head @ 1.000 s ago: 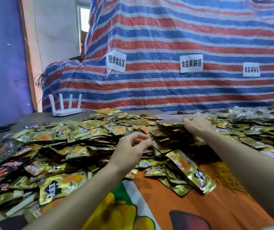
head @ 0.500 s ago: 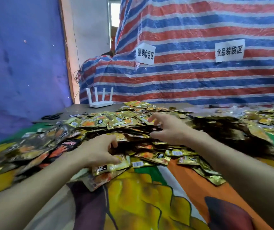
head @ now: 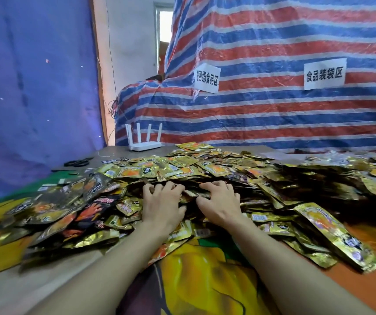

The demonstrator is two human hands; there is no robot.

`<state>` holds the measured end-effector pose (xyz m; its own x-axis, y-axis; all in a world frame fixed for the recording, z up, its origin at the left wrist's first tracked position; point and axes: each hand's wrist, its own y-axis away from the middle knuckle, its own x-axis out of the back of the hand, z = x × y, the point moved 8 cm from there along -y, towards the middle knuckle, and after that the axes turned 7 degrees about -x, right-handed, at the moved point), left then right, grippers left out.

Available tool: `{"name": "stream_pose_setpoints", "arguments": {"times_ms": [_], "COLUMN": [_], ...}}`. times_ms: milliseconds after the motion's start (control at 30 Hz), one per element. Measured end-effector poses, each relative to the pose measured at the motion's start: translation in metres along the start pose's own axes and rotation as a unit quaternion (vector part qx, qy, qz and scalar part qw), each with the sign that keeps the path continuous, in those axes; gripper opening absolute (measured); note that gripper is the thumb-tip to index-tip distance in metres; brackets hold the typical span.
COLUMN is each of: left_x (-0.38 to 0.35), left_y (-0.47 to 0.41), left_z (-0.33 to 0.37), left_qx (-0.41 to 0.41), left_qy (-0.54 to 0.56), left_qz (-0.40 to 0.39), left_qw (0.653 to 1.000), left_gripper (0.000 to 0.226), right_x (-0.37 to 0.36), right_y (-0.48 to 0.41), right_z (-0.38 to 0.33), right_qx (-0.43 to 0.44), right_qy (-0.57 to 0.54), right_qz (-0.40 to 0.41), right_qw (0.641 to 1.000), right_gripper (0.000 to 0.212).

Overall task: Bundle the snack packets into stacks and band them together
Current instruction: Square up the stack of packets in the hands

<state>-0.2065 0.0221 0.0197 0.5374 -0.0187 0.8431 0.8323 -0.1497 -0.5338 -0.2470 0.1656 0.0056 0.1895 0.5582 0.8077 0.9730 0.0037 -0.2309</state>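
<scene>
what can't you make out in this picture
Head view only:
- fingertips of the left hand and right hand: dug into the pile, so grip is unclear
- packets at left: motion-blurred, print unreadable
- pile's right end: cut off by the frame edge
- scissors: too small and dark for detail

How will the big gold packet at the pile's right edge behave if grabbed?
The gold packet probably flexes: its foil is flat and creased. It is likely slippery, given the glossy sheen and its loose perch on other packets. It is flat, so it shouldn't roll, and it is probably light.
</scene>
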Motion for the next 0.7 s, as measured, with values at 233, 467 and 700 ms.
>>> {"name": "stream_pose_setpoints", "arguments": {"times_ms": [233, 467, 700], "left_x": [0.006, 0.041, 0.074], "left_y": [-0.001, -0.002, 0.007], "left_z": [0.001, -0.020, -0.029], "left_qx": [-0.025, -0.011, 0.006], "left_qy": [0.000, 0.143, 0.285], "left_qz": [0.043, 0.084, 0.187], "left_qw": [0.999, 0.986, 0.940], "left_gripper": [0.041, 0.030, 0.009], "right_x": [0.000, 0.016, 0.053], "right_y": [-0.005, 0.002, 0.023], "right_z": [0.003, -0.012, -0.024], "right_qx": [-0.009, 0.115, 0.170], "right_qy": [-0.107, -0.010, -0.244], "right_qz": [-0.037, -0.019, 0.081], "right_qw": [0.994, 0.993, 0.951], "right_gripper": [0.072, 0.038, 0.011]}}
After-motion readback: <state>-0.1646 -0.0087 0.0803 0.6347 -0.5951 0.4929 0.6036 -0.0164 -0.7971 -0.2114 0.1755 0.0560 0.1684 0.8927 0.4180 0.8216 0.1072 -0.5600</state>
